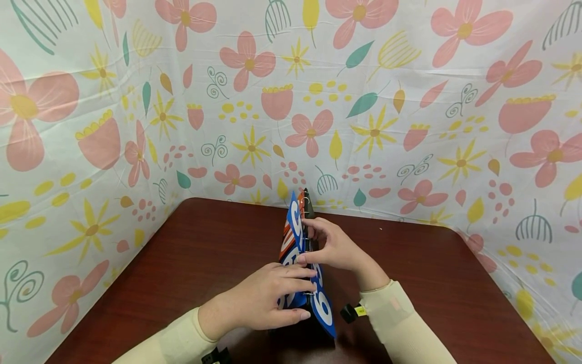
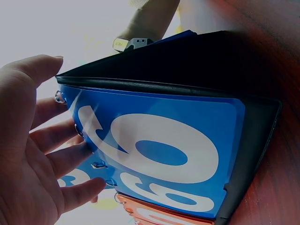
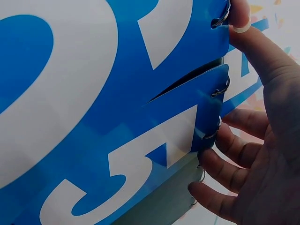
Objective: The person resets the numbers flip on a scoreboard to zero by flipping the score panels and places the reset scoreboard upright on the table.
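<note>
A tabletop flip scoreboard (image 1: 323,308) stands tent-like on the table, with blue and orange number cards hung on metal rings along its top edge. My left hand (image 1: 268,293) lies across the near part of that edge, fingers extended and spread at the rings. In the left wrist view, the thumb (image 2: 44,68) reaches the black cover's corner above a blue card marked 9 (image 2: 164,147). Farther along, my right hand (image 1: 334,247) has thumb and loosely bent fingertips at the rings. A smaller blue card (image 3: 154,150) sits beside these fingers in the right wrist view.
The scoreboard stands on a dark red-brown table (image 1: 218,237). A flower-patterned cloth (image 1: 291,106) hangs behind the table and along its sides. A small black device with a yellow label (image 1: 354,312) is fixed at the right wrist.
</note>
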{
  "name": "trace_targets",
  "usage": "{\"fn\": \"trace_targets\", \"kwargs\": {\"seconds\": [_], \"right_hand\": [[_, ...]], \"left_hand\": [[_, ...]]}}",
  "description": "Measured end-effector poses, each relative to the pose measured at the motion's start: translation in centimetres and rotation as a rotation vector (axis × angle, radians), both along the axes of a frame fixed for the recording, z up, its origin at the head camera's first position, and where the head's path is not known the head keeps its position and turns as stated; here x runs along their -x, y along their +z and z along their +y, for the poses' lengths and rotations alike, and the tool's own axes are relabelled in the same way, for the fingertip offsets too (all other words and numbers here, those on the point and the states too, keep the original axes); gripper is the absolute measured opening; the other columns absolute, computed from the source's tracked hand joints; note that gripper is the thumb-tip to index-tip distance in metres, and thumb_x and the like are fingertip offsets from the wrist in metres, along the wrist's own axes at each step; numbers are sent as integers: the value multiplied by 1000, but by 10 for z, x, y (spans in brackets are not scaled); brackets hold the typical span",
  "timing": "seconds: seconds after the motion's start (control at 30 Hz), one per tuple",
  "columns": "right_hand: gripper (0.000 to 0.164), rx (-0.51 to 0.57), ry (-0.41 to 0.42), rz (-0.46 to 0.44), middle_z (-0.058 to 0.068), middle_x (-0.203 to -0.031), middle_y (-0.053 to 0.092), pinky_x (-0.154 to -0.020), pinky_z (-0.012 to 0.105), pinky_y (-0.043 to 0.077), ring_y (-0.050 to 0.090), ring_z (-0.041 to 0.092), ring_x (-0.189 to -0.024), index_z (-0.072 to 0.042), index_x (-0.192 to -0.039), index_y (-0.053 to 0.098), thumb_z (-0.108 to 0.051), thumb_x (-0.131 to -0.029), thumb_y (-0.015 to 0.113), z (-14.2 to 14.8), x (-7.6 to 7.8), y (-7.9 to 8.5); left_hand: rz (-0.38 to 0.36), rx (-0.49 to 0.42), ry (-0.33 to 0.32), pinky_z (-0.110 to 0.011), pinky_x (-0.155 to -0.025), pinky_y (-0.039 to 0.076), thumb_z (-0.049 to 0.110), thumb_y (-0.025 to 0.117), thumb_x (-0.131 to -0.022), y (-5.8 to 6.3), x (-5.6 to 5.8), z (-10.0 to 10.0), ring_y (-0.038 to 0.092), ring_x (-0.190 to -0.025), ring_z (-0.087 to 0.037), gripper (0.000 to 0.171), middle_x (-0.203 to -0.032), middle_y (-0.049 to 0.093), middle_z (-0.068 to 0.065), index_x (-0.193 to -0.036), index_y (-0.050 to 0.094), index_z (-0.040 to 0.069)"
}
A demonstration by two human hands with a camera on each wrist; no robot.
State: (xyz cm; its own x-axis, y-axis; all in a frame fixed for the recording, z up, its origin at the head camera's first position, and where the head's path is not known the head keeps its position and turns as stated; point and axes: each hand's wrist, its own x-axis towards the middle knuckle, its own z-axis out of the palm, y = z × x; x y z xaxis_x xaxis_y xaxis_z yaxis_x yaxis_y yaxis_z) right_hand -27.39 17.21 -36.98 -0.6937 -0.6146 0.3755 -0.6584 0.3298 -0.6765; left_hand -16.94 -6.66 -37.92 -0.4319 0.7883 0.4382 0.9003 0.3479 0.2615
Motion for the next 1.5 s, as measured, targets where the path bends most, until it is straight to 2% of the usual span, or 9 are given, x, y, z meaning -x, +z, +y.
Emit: {"fn": "trace_targets", "kwargs": {"seconds": [0.23,0.57,0.8,0.93,1.07,1.3,1.5], "right_hand": [[73,30,20,10,11,-98,56,-60,25,48,55,40,-84,-11,-143,59,-25,-79,90,1,1,0],[76,25,10,25,6,-100,59,-71,28,55,58,41,-92,-8,-145,57,-31,-80,89,2,1,0],[78,43,20,-17,10,-96,58,-58,27,49,56,42,-79,-10,-147,56,-31,-79,90,-1,-1,0],[76,26,-18,-1,10,-92,57,-58,26,48,55,31,-72,-12,-146,57,-29,-79,90,-5,-3,-2],[73,-17,-82,10,6,-93,55,-62,26,48,53,20,-77,-12,-143,61,-31,-79,89,-9,-6,-2],[74,-102,-173,-48,4,-95,52,-66,28,47,50,21,-83,-12,-142,63,-41,-78,88,-14,-10,1],[78,-140,-205,-95,4,-99,51,-66,29,48,49,21,-85,-12,-144,62,-47,-78,86,-15,-11,2]], "left_hand": [[-10,0,0,-39,-115,47,49,60,-101,0,0,0,46,-146,-3,46,-151,58,6,-134,68,19],[-24,4,6,-40,-115,47,49,60,-101,1,0,0,47,-145,-4,46,-151,58,6,-134,69,19],[-11,6,6,-41,-114,48,49,60,-101,1,-1,-1,48,-144,-4,46,-150,58,6,-134,68,19],[0,20,9,-43,-113,49,49,58,-102,1,-1,0,49,-144,-6,45,-151,57,6,-136,67,20],[-5,31,17,-45,-113,49,49,58,-102,1,-2,0,49,-144,-7,46,-152,56,7,-137,67,21],[-22,38,28,-46,-114,48,50,57,-102,1,-1,0,49,-145,-8,47,-153,56,7,-137,67,21],[-29,40,31,-47,-114,47,50,56,-102,1,-2,0,49,-145,-8,47,-152,57,6,-138,66,21]]}}
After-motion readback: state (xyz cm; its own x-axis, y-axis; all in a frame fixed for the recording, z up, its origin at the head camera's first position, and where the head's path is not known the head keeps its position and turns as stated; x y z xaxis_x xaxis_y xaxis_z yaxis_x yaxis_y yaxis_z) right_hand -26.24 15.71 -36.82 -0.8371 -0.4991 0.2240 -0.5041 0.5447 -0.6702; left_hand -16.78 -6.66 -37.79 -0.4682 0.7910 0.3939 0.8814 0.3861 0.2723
